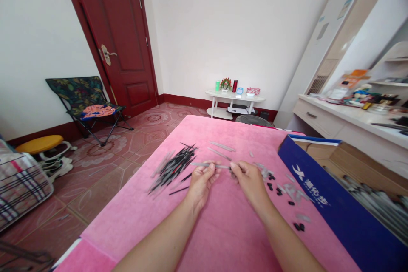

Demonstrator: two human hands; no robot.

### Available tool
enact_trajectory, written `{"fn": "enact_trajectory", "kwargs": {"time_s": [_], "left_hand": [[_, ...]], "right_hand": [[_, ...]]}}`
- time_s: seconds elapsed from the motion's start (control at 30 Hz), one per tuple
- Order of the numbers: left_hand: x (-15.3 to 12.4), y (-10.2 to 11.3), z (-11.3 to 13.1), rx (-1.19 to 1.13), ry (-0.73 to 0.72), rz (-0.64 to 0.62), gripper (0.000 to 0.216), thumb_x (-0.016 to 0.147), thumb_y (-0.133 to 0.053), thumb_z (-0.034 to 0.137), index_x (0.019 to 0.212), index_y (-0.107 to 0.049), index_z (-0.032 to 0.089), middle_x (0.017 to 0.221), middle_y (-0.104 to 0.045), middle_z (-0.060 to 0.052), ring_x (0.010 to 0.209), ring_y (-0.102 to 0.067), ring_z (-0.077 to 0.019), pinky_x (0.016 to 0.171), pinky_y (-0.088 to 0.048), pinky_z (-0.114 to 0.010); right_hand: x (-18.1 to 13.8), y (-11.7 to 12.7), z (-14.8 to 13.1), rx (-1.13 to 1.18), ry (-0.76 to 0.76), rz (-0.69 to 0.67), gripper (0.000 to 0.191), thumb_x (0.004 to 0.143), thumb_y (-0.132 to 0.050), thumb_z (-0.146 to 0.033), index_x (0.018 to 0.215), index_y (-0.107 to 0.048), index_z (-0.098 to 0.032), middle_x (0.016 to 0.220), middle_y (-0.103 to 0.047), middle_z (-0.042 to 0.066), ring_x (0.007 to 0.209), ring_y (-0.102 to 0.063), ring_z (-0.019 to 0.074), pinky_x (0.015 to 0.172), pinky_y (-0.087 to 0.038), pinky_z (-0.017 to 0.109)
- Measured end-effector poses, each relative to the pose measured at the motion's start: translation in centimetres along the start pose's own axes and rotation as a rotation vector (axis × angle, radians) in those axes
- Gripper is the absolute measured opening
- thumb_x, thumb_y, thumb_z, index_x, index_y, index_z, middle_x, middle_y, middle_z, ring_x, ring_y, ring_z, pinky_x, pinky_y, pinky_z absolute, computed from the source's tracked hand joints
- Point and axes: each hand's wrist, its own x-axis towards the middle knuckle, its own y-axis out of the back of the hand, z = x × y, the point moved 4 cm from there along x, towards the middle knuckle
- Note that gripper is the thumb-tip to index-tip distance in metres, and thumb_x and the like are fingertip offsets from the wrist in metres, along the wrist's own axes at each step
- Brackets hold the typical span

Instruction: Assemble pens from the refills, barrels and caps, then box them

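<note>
Both of my hands meet over the pink cloth, holding a slim grey pen [223, 166] level between them. My left hand [201, 178] pinches it near the middle, and its thin tip points left. At the other end, the fingers of my right hand [247, 176] are closed around it, with a small dark part showing at the fingertips. Left of my hands lies a heap of black and grey pen refills [175, 165]. A few clear pen tubes [222, 146] rest just beyond. Small black plugs [279, 191] and translucent caps [295, 191] are scattered to the right.
A blue cardboard box [314, 199] holding many grey pens [376, 199] stands at the table's right edge. Beyond the pink cloth [219, 229] are a low white table [236, 96], a folding chair [86, 97] and a white dresser [334, 123].
</note>
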Motion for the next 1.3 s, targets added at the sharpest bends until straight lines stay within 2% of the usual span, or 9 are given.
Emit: {"fn": "enact_trajectory", "kwargs": {"time_s": [0.1, 0.27, 0.43, 0.6, 0.73, 0.9, 1.03, 1.2, 1.3], "left_hand": [[0.03, 0.03, 0.06, 0.002, -0.007, 0.003, 0.019, 0.065, -0.069, 0.021, 0.081, -0.062, 0.013, 0.084, -0.064, -0.003, 0.066, -0.060, -0.0090, 0.062, -0.049, -0.019], [0.12, 0.30, 0.08, 0.001, -0.005, 0.014, 0.018, 0.066, -0.068, 0.021, 0.081, -0.062, 0.013, 0.081, -0.064, -0.002, 0.066, -0.060, -0.0090, 0.061, -0.049, -0.019], [0.11, 0.34, 0.06, -0.001, 0.001, 0.017, 0.018, 0.066, -0.068, 0.022, 0.082, -0.062, 0.014, 0.082, -0.064, -0.002, 0.066, -0.060, -0.0085, 0.062, -0.048, -0.019], [0.15, 0.37, 0.02, -0.008, 0.002, 0.018, 0.018, 0.065, -0.068, 0.022, 0.081, -0.062, 0.014, 0.081, -0.065, -0.002, 0.066, -0.060, -0.0084, 0.061, -0.048, -0.018], [0.10, 0.26, 0.07, -0.008, 0.011, 0.016, 0.020, 0.064, -0.069, 0.023, 0.080, -0.062, 0.014, 0.082, -0.065, -0.002, 0.066, -0.060, -0.0083, 0.060, -0.048, -0.018], [-0.06, 0.02, 0.21, -0.002, 0.015, 0.017, 0.020, 0.064, -0.069, 0.024, 0.080, -0.062, 0.013, 0.080, -0.065, -0.002, 0.065, -0.060, -0.0082, 0.060, -0.048, -0.018], [-0.10, -0.04, 0.17, 0.001, 0.021, 0.023, 0.022, 0.063, -0.070, 0.024, 0.080, -0.062, 0.014, 0.079, -0.065, -0.002, 0.065, -0.060, -0.0084, 0.059, -0.048, -0.018], [0.03, 0.13, 0.06, -0.012, 0.024, 0.028, 0.020, 0.064, -0.069, 0.024, 0.080, -0.062, 0.013, 0.078, -0.064, -0.002, 0.065, -0.060, -0.0085, 0.060, -0.048, -0.018], [0.04, 0.17, 0.07, -0.018, 0.019, 0.029, 0.019, 0.065, -0.069, 0.023, 0.079, -0.061, 0.013, 0.077, -0.064, -0.002, 0.065, -0.059, -0.0085, 0.059, -0.048, -0.018]], "right_hand": [[0.10, 0.06, 0.18, -0.009, -0.008, -0.043, 0.036, 0.082, -0.038, -0.039, 0.059, -0.052, -0.016, 0.049, -0.052, -0.001, 0.043, -0.048, 0.0105, 0.044, -0.035, 0.021], [0.49, 0.10, -0.12, 0.017, 0.074, -0.108, 0.013, 0.073, -0.052, -0.030, 0.073, -0.053, -0.017, 0.061, -0.057, -0.001, 0.054, -0.052, 0.0110, 0.050, -0.038, 0.020], [0.23, -0.04, 0.07, -0.091, 0.051, -0.146, 0.039, 0.084, -0.034, -0.039, 0.058, -0.052, -0.017, 0.051, -0.054, 0.000, 0.047, -0.050, 0.0107, 0.049, -0.035, 0.021], [0.26, 0.04, -0.11, -0.104, 0.109, -0.128, 0.021, 0.078, -0.048, -0.036, 0.072, -0.055, -0.017, 0.061, -0.059, -0.001, 0.054, -0.053, 0.0112, 0.051, -0.036, 0.020], [0.19, -0.17, 0.05, -0.116, 0.067, -0.167, 0.043, 0.086, -0.030, -0.041, 0.057, -0.052, -0.017, 0.050, -0.054, -0.001, 0.048, -0.051, 0.0110, 0.050, -0.035, 0.021], [0.26, 0.08, -0.04, -0.103, 0.091, -0.116, 0.026, 0.079, -0.045, -0.041, 0.070, -0.055, -0.018, 0.059, -0.058, -0.001, 0.051, -0.052, 0.0113, 0.049, -0.035, 0.021], [0.21, 0.00, 0.19, -0.097, 0.046, -0.129, 0.044, 0.084, -0.031, -0.043, 0.056, -0.052, -0.017, 0.048, -0.053, 0.000, 0.045, -0.049, 0.0111, 0.048, -0.035, 0.021], [0.23, 0.07, -0.09, -0.099, 0.097, -0.124, 0.024, 0.077, -0.048, -0.039, 0.069, -0.055, -0.018, 0.059, -0.058, -0.002, 0.052, -0.052, 0.0116, 0.049, -0.036, 0.020], [0.22, -0.12, 0.08, -0.111, 0.069, -0.171, 0.037, 0.083, -0.036, -0.040, 0.058, -0.053, -0.018, 0.050, -0.054, -0.001, 0.047, -0.050, 0.0109, 0.049, -0.035, 0.021]]}}
